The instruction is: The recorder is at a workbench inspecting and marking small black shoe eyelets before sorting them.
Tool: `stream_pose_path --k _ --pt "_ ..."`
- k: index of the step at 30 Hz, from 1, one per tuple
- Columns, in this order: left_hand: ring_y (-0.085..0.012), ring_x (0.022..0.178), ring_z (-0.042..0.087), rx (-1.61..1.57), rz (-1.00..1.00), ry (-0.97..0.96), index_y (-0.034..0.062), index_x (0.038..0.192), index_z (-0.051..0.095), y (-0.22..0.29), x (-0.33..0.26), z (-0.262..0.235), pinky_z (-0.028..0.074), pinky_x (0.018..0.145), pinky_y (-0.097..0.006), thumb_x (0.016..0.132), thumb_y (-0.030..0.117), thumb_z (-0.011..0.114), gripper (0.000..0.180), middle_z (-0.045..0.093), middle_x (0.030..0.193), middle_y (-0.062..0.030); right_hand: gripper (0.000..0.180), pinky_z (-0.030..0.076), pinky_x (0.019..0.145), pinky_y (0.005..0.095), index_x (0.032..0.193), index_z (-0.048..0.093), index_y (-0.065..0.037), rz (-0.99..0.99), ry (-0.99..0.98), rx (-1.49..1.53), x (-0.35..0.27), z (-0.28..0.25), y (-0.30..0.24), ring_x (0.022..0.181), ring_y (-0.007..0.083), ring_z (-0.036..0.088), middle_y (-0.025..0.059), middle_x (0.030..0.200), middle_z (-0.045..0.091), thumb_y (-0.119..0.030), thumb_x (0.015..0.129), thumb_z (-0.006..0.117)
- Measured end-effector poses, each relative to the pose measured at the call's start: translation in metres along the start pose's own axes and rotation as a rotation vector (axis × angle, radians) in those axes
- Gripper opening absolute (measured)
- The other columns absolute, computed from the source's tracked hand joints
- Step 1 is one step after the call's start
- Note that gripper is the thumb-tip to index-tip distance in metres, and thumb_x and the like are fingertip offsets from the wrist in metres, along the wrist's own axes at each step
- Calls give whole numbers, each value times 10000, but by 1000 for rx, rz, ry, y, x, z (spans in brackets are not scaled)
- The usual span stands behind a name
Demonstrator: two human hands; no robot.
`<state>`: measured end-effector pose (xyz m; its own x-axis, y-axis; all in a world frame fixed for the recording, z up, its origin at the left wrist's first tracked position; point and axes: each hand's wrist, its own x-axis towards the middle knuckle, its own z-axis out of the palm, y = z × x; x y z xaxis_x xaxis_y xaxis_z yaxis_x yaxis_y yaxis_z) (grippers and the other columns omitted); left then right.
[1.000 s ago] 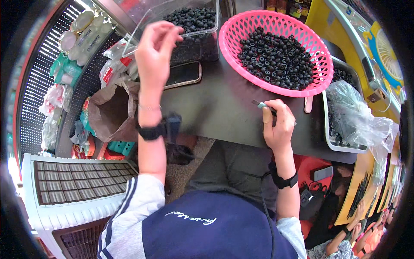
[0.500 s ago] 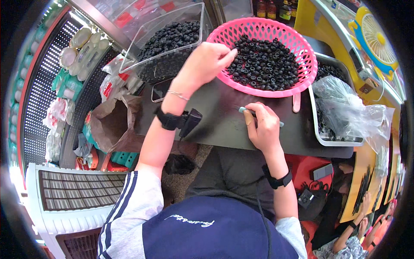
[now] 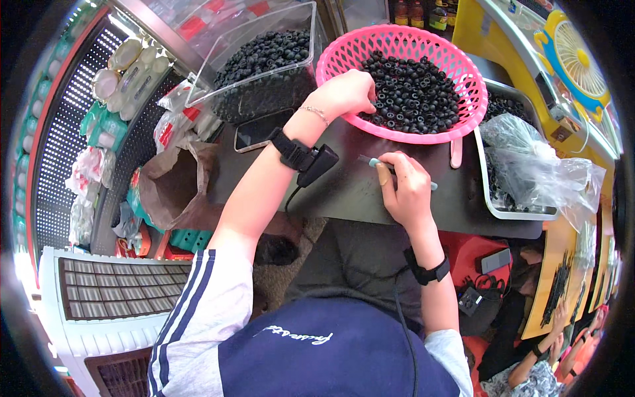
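My left hand (image 3: 347, 92) reaches over the near left rim of a pink plastic basket (image 3: 383, 132). Its fingers are bent together at the edge of a heap of small black round parts (image 3: 417, 92), some of them ring-shaped. Whatever lies between those fingertips is hidden. Just in front of the basket, my right hand (image 3: 410, 192) grips a slim tool with a pale blue handle (image 3: 433, 186), fingers wrapped round it. A thin tip points from the tool toward the left.
A clear plastic bin (image 3: 218, 66) of black parts stands left of the basket, a phone (image 3: 264, 129) beside it. At right sits a metal tray (image 3: 489, 198) with black parts and a plastic bag (image 3: 516, 145). A brown paper bag (image 3: 175, 185) stands left; a fan (image 3: 579, 63) is far right.
My left hand has come down and to the right, from above the basket's rim to the black parts at its left side. My right hand stays nearly in place with the tool.
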<state>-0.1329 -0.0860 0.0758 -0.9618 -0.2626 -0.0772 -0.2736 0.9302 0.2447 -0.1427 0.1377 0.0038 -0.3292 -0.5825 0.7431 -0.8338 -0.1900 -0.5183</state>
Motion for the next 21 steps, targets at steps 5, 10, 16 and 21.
stream_pose_path --k 5,10,16,21 --pt "-282 807 693 -196 105 293 25 993 713 -12 -3 4 549 770 -352 760 99 686 246 699 876 -171 129 475 621 381 919 572 -11 11 0 14 2 3 -4 673 305 606 121 766 607 -20 819 652" --pt "-130 901 632 -550 287 819 -6 1040 686 19 -67 -1 507 779 -238 855 -8 649 189 654 1020 -75 130 466 610 382 921 577 -7 24 39 -21 -3 -1 4 655 306 595 126 763 600 -22 818 655" --pt "-143 949 640 -1192 149 823 -20 1052 649 30 -141 73 520 872 -267 838 -83 671 224 656 1041 -77 158 466 588 375 951 567 -5 7 60 -2 0 4 -3 632 305 589 126 757 586 -7 818 651" --pt "-166 968 648 -1429 95 662 -47 1114 624 43 -150 98 559 841 -289 872 -70 641 244 608 1144 -118 204 479 570 369 995 551 -14 -36 76 39 -7 6 3 616 301 593 139 785 603 2 821 657"
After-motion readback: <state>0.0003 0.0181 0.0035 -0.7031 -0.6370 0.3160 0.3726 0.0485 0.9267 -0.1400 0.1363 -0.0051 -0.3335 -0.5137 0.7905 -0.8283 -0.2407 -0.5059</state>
